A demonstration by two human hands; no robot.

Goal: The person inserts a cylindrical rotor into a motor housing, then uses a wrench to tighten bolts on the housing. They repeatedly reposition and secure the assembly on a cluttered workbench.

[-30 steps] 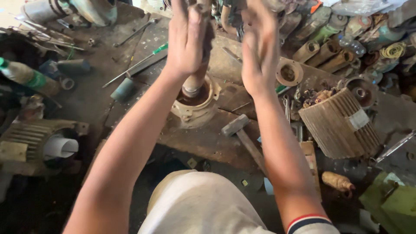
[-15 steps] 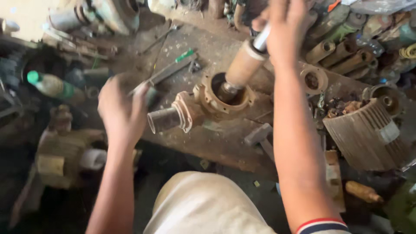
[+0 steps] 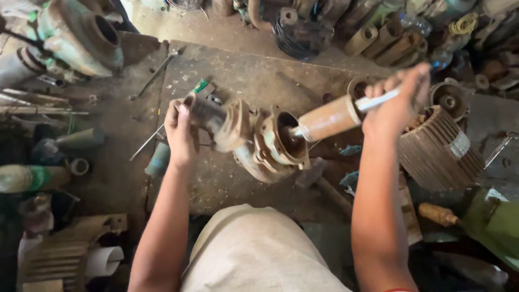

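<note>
My left hand [image 3: 181,132] grips the dark pipe end of a rusty pump housing [image 3: 254,141], holding it tilted on its side above the stained board [image 3: 254,81]. My right hand [image 3: 397,105] is closed on the bright metal shaft of a rust-brown rotor [image 3: 330,118]. The rotor's far tip sits at the round opening of the housing. Both arms reach forward over my lap.
A ribbed motor casing [image 3: 438,148] lies right of my right arm, with a hammer [image 3: 324,186] just under the housing. A green-handled screwdriver [image 3: 201,85] and a long rod [image 3: 154,73] lie on the board. More pump bodies [image 3: 81,35] and pipes crowd the edges.
My left hand has moved in and taken hold of the housing's pipe end, lifting and tilting it. My right hand has drawn the rotor further out to the right.
</note>
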